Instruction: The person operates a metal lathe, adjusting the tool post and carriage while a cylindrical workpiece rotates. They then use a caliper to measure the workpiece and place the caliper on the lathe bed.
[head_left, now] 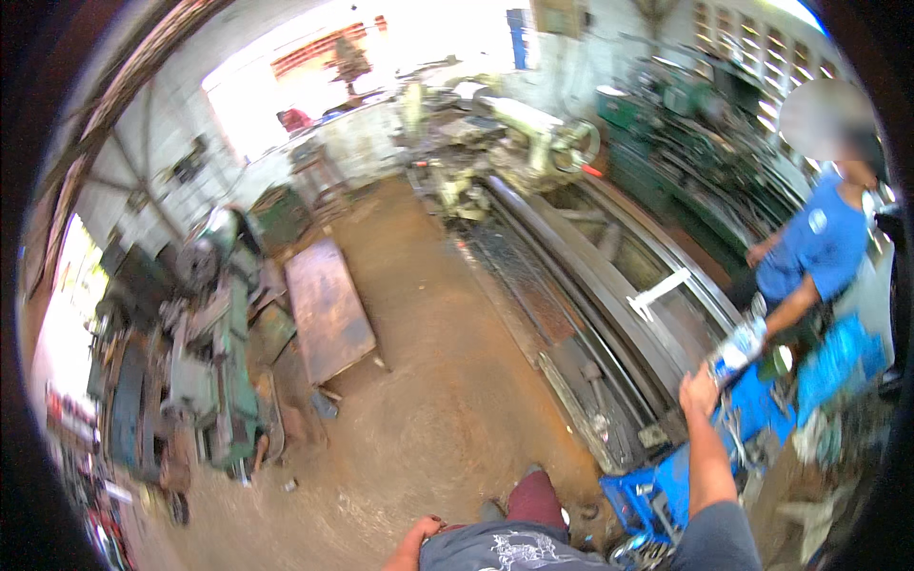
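Note:
My right hand (700, 390) reaches out to the right, its fingers wrapped round the lower end of a clear plastic bottle (742, 348) with a blue and white label. A co-worker in a blue shirt (809, 252) stands close by, one arm reaching down to the bottle's other end. Whether that hand also grips it is blurred. Below the bottle lie blue trays (657, 495) with metal tools in them. My left hand (427, 527) hangs low beside my shirt, near my hip; its fingers are too small and smeared to read.
A long lathe bed (581, 314) runs diagonally in front of me, with a white T-shaped piece (659, 293) on it. Behind stands a green lathe (685, 124). At left are a low metal-topped table (328, 309) and a green machine (233, 381). A blue plastic bag (843, 357) is at right.

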Action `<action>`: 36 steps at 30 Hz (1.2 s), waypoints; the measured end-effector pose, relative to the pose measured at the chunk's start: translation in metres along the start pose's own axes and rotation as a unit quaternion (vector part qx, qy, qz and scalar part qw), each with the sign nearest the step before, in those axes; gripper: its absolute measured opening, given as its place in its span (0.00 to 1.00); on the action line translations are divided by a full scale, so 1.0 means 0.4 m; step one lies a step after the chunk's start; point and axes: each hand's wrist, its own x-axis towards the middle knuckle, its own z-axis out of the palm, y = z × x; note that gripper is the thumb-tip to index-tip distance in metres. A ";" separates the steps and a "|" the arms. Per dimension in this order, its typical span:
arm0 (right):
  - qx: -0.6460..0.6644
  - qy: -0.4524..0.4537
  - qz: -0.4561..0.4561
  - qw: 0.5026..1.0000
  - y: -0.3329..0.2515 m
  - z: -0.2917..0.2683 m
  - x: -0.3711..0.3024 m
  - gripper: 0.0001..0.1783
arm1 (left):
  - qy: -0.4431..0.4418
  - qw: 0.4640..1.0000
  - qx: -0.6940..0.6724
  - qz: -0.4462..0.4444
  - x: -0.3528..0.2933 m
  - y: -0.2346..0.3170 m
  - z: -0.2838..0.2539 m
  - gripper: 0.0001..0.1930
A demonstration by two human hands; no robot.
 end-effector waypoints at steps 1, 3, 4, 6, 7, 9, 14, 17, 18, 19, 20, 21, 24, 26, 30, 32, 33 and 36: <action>0.002 0.023 -0.033 0.999 0.017 0.022 0.010 0.30 | 0.017 0.999 -0.005 -0.039 0.001 0.002 0.004 0.28; -0.012 0.082 -0.109 0.991 0.050 0.070 0.038 0.33 | 0.011 0.993 -0.041 -0.106 0.010 0.007 0.016 0.26; -0.047 0.041 -0.139 0.988 0.073 0.091 0.056 0.34 | -0.014 0.990 -0.066 -0.128 0.016 0.009 0.024 0.26; -0.025 0.083 -0.195 0.977 0.111 0.127 0.089 0.27 | 0.011 0.995 -0.009 -0.097 0.034 0.012 0.037 0.25; -0.083 0.089 -0.217 0.969 0.134 0.142 0.092 0.21 | 0.005 0.995 0.037 -0.091 0.041 0.011 0.045 0.25; -0.201 0.146 -0.279 0.928 0.160 0.161 0.106 0.22 | -0.015 0.997 0.030 -0.064 0.057 0.008 0.052 0.24; -0.218 0.218 -0.254 0.917 0.173 0.182 0.129 0.24 | 0.030 0.995 -0.022 -0.088 0.065 -0.012 0.069 0.23; -0.260 0.232 -0.283 0.894 0.166 0.179 0.148 0.25 | 0.041 0.991 -0.064 -0.112 0.056 -0.018 0.078 0.23; -0.280 0.246 -0.299 0.878 0.162 0.174 0.147 0.25 | 0.047 0.987 -0.086 -0.127 0.053 -0.019 0.079 0.23; -0.299 0.264 -0.316 0.861 0.156 0.163 0.143 0.26 | 0.054 0.983 -0.099 -0.142 0.051 -0.020 0.079 0.23; -0.309 0.316 -0.330 0.834 0.147 0.151 0.134 0.26 | 0.043 0.984 -0.105 -0.136 0.049 -0.020 0.079 0.24; -0.313 0.314 -0.322 0.836 0.138 0.135 0.116 0.26 | 0.032 0.986 -0.099 -0.129 0.047 -0.021 0.078 0.24; -0.256 0.133 -0.289 0.913 0.102 0.062 0.050 0.23 | 0.016 0.992 -0.056 -0.109 0.042 -0.027 0.070 0.26; -0.181 0.103 -0.215 0.954 0.068 0.033 0.011 0.20 | -0.002 0.995 -0.006 -0.096 0.039 -0.032 0.065 0.27; -0.043 0.040 -0.068 0.996 0.016 0.021 0.002 0.27 | -0.030 0.994 -0.036 -0.096 0.030 -0.042 0.059 0.27; -0.040 0.061 -0.062 0.995 0.011 0.029 0.008 0.25 | -0.079 0.996 -0.019 -0.048 0.026 -0.045 0.051 0.26; -0.045 0.051 -0.045 0.997 0.012 0.032 0.010 0.23 | -0.095 0.994 0.051 0.031 0.023 -0.043 0.047 0.26; -0.043 0.049 -0.035 0.997 0.010 0.030 0.008 0.28 | -0.138 0.965 0.079 0.209 0.022 -0.020 0.022 0.25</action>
